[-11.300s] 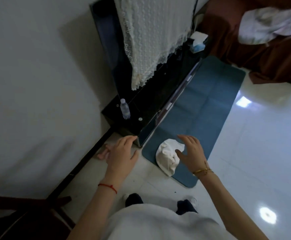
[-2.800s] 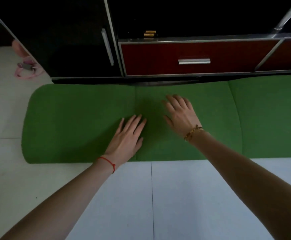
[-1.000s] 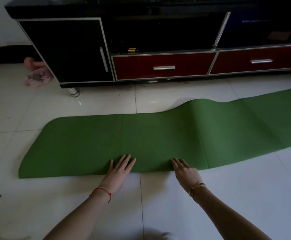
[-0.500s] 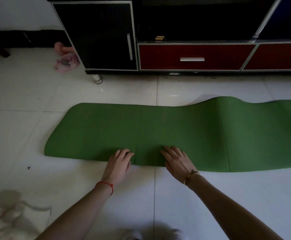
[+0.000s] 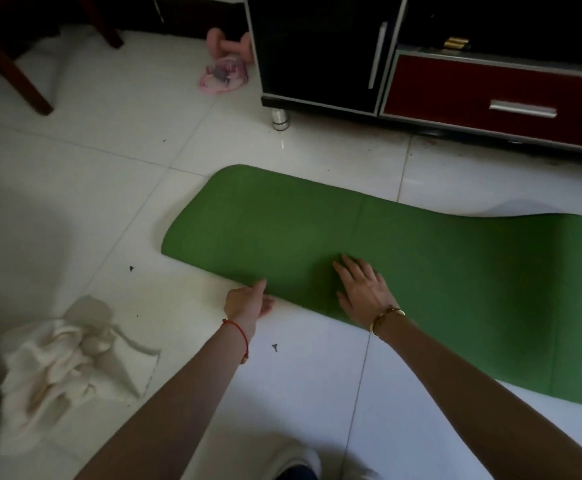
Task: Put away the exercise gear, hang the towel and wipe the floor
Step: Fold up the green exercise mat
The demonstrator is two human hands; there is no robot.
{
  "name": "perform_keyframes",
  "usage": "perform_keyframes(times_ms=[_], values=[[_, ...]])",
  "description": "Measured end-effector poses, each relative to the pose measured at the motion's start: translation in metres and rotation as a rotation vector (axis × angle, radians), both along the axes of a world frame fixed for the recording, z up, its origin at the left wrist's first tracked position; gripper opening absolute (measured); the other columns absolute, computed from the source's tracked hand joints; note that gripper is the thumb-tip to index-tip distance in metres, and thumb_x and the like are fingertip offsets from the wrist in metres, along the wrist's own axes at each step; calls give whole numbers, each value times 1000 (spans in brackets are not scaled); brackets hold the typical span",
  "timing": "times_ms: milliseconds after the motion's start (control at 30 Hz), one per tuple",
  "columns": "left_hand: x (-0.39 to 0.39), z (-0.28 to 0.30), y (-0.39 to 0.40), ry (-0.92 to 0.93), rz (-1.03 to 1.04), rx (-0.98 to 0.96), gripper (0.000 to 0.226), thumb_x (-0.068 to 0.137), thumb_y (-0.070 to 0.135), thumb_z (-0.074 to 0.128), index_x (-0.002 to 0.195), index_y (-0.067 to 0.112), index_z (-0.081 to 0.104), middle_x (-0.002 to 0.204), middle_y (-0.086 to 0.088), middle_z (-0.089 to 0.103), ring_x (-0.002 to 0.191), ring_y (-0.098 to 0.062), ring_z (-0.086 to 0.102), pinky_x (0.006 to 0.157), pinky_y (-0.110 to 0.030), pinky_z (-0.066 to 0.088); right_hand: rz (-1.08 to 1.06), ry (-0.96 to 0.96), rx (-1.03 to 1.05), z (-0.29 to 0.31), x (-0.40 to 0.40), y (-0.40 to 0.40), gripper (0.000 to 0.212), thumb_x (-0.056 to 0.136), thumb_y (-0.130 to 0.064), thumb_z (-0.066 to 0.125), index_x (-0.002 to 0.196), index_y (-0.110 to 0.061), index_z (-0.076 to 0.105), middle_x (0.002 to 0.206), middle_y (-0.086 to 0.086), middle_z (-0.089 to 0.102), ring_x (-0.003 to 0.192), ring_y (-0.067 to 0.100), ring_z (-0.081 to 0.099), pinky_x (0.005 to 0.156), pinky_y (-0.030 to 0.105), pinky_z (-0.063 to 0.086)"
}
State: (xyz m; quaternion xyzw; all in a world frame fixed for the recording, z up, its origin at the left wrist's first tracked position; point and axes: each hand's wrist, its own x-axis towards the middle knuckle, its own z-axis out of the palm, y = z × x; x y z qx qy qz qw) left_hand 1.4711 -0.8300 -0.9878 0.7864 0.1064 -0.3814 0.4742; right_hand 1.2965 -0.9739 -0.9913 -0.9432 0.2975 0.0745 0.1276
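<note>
Cream towel (image 5: 64, 362) lies crumpled on the tiled floor (image 5: 85, 188) at the left. Further back, a pink dumbbell (image 5: 229, 45) and a pink band (image 5: 222, 76) sit beside the black cabinet (image 5: 320, 50). Left hand (image 5: 248, 301) is at the near edge of the green mat (image 5: 456, 271), fingers hidden, so its grip cannot be told. Right hand (image 5: 364, 291) lies flat on the mat, fingers spread. Past it the mat humps up off the floor before the red drawer (image 5: 497, 98).
</note>
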Motion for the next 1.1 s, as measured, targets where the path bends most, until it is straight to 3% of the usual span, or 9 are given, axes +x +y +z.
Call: perform_keyframes(times_ms=[67,167,300,567,733,967,1100], values=[[4,0,-4,119,97,-108,19,88,17,71,94,2,61,94,-15,69,81,-25,69,78,-34,60,12,21,2,-5,0,-4,61,95,-35,41,150,-17,19,157,4,17,143,27,17,115,42,21],[10,-2,-5,163,122,-192,28,87,5,71,111,-1,59,113,-19,67,99,-29,67,82,-35,58,7,6,-10,-12,1,-6,62,95,-36,42,150,-18,20,157,4,18,143,26,17,115,43,21],[16,-2,-2,178,140,-267,42,86,-5,66,125,-3,50,123,-18,63,106,-30,65,68,-29,61,-27,-8,-12,-19,9,-1,61,95,-34,41,150,-24,18,158,4,14,145,25,11,118,42,12],[31,2,-1,-10,211,-311,48,82,-14,64,120,10,49,110,-3,59,102,-25,61,67,-25,54,-1,-70,14,-22,32,1,59,98,-33,39,151,-24,15,158,4,12,146,23,8,120,40,6],[80,22,24,-147,253,-368,43,85,-15,60,116,11,46,118,-10,59,112,-27,59,84,-32,55,56,-56,69,-13,102,16,60,100,-38,33,151,-21,7,159,4,5,146,23,4,120,37,5],[111,47,38,-401,36,-451,60,81,-16,61,129,18,48,122,-6,64,117,-23,61,100,-49,51,68,84,-8,-12,163,44,65,101,-37,30,151,-14,-5,159,13,-2,146,28,2,118,40,6],[93,57,31,-498,-140,-469,65,81,-15,63,132,22,45,119,-1,67,110,-16,65,100,-40,51,37,40,20,-11,162,41,69,98,-39,38,151,-14,1,159,9,4,146,26,6,118,38,9]])
